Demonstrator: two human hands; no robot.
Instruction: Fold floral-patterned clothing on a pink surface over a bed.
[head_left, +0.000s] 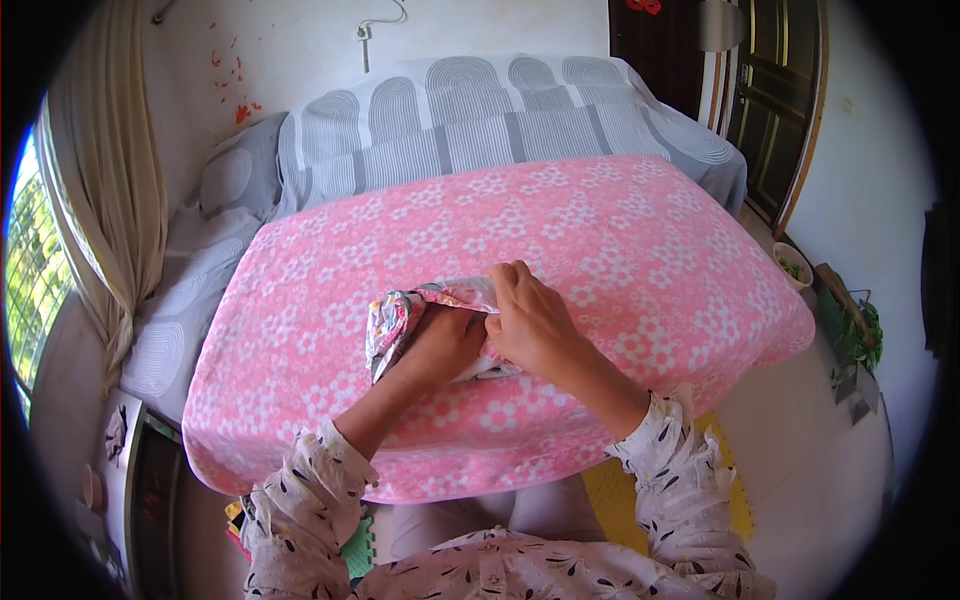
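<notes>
A crumpled bundle (394, 321) of thin, slightly shiny patterned material, perhaps a cloth or a soft bag, rests on the pink floral table cover (420, 238) before me. My left hand (450, 339) lies against the bundle, with folds of it on both sides. The fingertips of that hand are hidden by the material and by my other hand. At the bundle's right end, my right hand (529, 315) pinches its upper edge between thumb and curled fingers. Both hands are close together over the near half of the table.
Behind the table stands a sofa (480, 139) under a grey-and-white cover, with a cushion (244, 165) at its left end. A curtain (109, 172) hangs by the window. On the right floor are a basin (793, 266) and a leafy plant (862, 330). A low cabinet (124, 457) stands left.
</notes>
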